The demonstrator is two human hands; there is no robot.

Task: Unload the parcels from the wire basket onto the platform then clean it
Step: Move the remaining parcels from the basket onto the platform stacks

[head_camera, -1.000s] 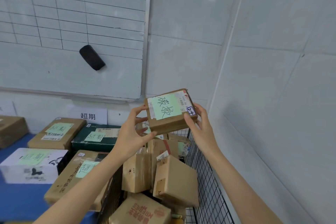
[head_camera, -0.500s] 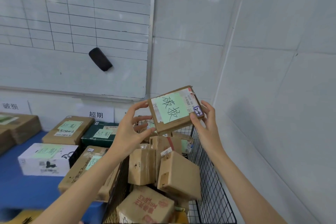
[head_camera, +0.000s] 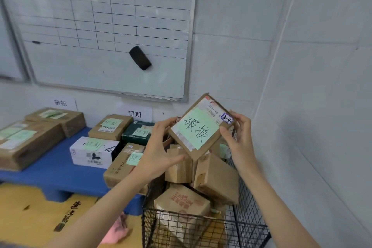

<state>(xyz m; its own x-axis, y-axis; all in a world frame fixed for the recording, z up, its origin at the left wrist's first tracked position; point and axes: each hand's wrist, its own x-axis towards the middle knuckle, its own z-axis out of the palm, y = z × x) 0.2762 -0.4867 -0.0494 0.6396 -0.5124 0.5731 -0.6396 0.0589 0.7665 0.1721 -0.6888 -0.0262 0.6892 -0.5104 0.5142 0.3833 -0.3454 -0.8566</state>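
both hands hold one small parcel up above the wire basket

the left hand (head_camera: 159,151) and right hand (head_camera: 239,137) grip opposite edges of the tilted brown parcel (head_camera: 199,127), green note facing up. under it the wire basket (head_camera: 249,225) is heaped with cardboard parcels; more boxes sit on the blue platform (head_camera: 56,175) to the left.

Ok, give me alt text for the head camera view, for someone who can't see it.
Two bare hands, left hand and right hand, hold a small cardboard parcel with a green handwritten note above a wire basket full of parcels. Left of it, labelled boxes sit on a blue platform below a whiteboard.
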